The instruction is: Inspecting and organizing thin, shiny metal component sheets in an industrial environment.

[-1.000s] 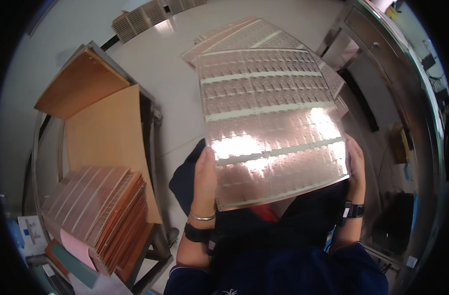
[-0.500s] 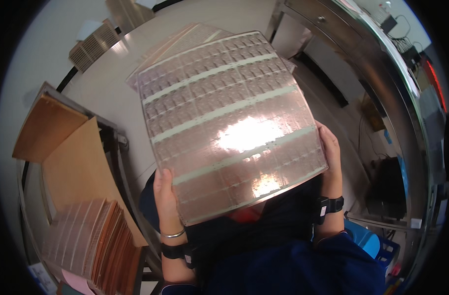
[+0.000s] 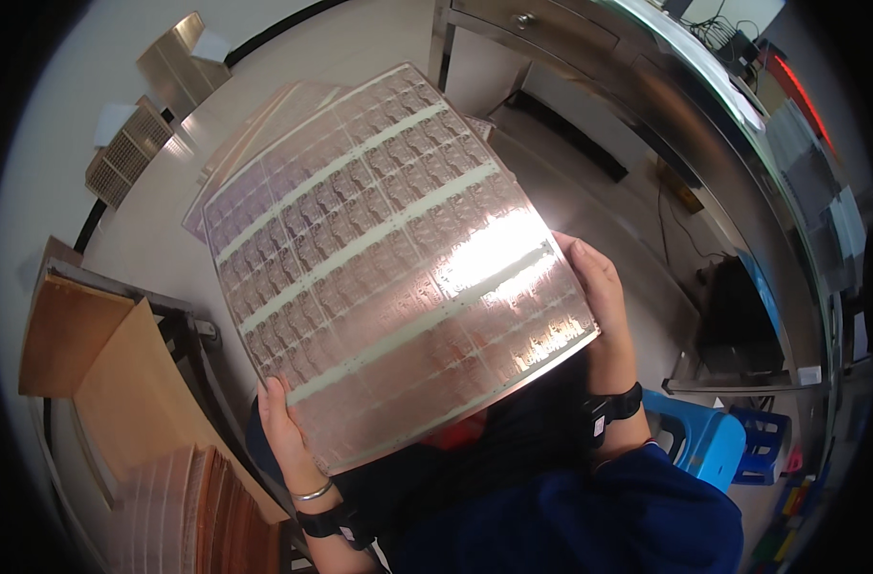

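Observation:
A large, thin copper-coloured circuit board panel point(image 3: 360, 258) is held up in front of my lap, tilted with its far left corner lower than its far right. Rows of etched patterns and pale stripes cross its shiny face, and bright glare sits near its right side. My left hand point(image 3: 288, 435) grips the near left edge, thumb on top and fingers hidden beneath. On the right edge, my right hand point(image 3: 597, 287) is closed, its fingers partly hidden. More similar panels point(image 3: 264, 124) show beyond the far left edge; the held panel hides most of them.
At the left, a cart with a brown backing board point(image 3: 154, 397) carries a stack of panels point(image 3: 164, 507). A metal desk point(image 3: 551, 43) runs along the right, with a blue stool point(image 3: 718, 445) and a blue basket point(image 3: 763, 448) near it. Metal plates point(image 3: 178, 72) lean against the far wall.
The panel has turned counterclockwise and shifted left in view, still in both hands. The surroundings have also shifted as my view turned; more of the blue stool shows.

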Available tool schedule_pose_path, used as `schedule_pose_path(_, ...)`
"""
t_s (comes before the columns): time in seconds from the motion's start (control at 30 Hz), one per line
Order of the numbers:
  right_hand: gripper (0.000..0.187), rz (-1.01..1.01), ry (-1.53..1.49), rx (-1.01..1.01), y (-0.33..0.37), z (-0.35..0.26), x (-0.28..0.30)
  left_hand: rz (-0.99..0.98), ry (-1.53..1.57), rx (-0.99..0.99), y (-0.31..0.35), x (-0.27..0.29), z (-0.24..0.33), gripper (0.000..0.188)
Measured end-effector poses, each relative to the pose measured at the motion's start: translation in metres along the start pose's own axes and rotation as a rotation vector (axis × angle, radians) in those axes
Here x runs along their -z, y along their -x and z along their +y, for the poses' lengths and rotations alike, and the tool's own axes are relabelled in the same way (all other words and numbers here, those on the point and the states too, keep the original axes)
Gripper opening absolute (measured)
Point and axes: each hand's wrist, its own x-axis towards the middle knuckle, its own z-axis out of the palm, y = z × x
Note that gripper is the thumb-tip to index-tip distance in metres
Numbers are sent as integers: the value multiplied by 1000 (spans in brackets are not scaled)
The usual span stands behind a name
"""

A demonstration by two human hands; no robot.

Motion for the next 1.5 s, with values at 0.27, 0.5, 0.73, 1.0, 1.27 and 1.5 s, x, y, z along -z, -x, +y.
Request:
schedule_pose_path(0.27,42,-175,9,-154,4,6,11,38,-2,70,1,4,8,44)
schedule_pose_path(0.5,51,-216,-274,-87,0,40,-24,-57,839,-19,17,-16,15,57)
schedule_pose_path(0.73,49,-526,-452,-339,23,95,-38,-113,549,83,28,-63,8,41)
schedule_pose_path(1.0,38,-29,-407,20,-31,31,36,-6,297,4,-12,-12,32,36)
schedule_pose_path(1.27,34,128,283,-8,-55,45,63,35,199,3,-26,-4,32,38)
schedule_pose_path(1.5,34,78,649,53,-60,60,70,-15,245,24,-28,-2,28,40)
